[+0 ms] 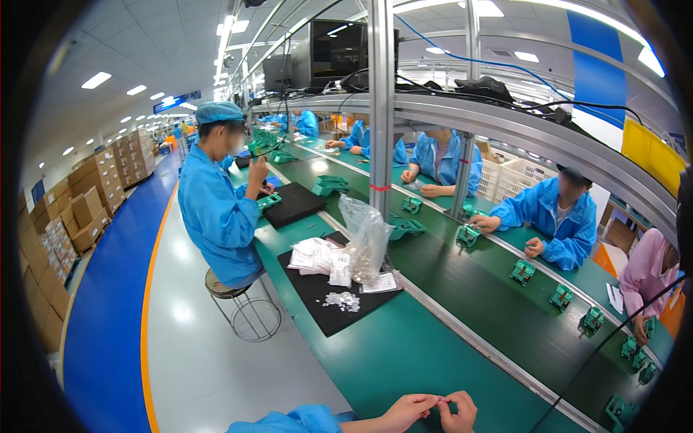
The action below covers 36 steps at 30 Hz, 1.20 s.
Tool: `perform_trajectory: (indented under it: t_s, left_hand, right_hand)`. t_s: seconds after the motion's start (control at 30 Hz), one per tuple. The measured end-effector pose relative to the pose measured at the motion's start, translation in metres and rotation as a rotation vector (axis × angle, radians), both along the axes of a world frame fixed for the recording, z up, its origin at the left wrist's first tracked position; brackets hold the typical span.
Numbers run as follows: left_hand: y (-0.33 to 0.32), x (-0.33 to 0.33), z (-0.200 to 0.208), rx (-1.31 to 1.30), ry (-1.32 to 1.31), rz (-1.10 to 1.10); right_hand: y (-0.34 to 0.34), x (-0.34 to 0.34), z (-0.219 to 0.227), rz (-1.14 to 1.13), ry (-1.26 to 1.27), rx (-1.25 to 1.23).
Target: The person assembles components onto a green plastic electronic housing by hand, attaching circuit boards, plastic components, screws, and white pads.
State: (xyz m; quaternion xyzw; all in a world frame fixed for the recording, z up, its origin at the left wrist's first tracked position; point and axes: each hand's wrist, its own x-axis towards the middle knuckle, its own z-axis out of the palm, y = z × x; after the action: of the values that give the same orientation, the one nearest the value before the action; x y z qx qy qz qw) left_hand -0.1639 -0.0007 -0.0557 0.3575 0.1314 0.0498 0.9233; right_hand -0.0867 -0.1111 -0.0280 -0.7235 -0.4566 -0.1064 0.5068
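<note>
Low in the view, my left hand (408, 413) reaches in from a blue sleeve, its thumb and fingers pinched together. My right hand (459, 414) is curled close beside it, with the fingertips of both almost meeting. Whatever they pinch, if anything, is too small to make out. Both are above the green workbench (411, 346). Farther off on the bench lies a black mat (328, 314) bearing a heap of small whitish pieces (342, 302), several labelled white packets (313, 254) and a clear plastic bag (363, 234) standing partly full.
Right of the bench runs a dark green conveyor (469, 289) with several green assemblies (522, 272). Co-workers in blue sit across it; another (216, 202) sits on a stool at the left. A metal post (381, 108) rises beside the bag, and a black cable (599, 350) crosses at right.
</note>
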Motion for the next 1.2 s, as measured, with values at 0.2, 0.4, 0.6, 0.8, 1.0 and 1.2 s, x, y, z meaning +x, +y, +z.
perform_trajectory:
  t_s: [0.2, 0.4, 0.6, 0.8, 1.0, 1.2]
  left_hand:
    - [-0.012, -0.013, 0.006, 0.507, 0.038, 0.009]
    - [-0.015, -0.014, 0.018, 0.222, 0.002, -0.029]
    - [0.087, 0.084, -0.027, 1.073, -0.194, -0.063]
    - [0.219, 0.221, 0.039, 1.815, 0.362, 0.498]
    - [0.301, 0.262, 0.034, 2.173, 0.627, 0.613]
    - [0.308, 0.293, 0.024, 2.007, 0.628, 0.620]
  right_hand:
    - [-0.005, 0.008, -0.008, -0.022, 0.069, -0.104]
    - [-0.016, 0.004, -0.009, -0.080, 0.072, -0.221]
    - [-0.010, 0.005, -0.005, -0.009, 0.198, -0.224]
    - [-0.001, 0.020, -0.018, -0.014, 0.132, -0.356]
    - [0.000, 0.012, -0.003, -0.076, 0.090, -0.469]
    - [0.001, 0.014, -0.005, -0.108, 0.064, -0.528]
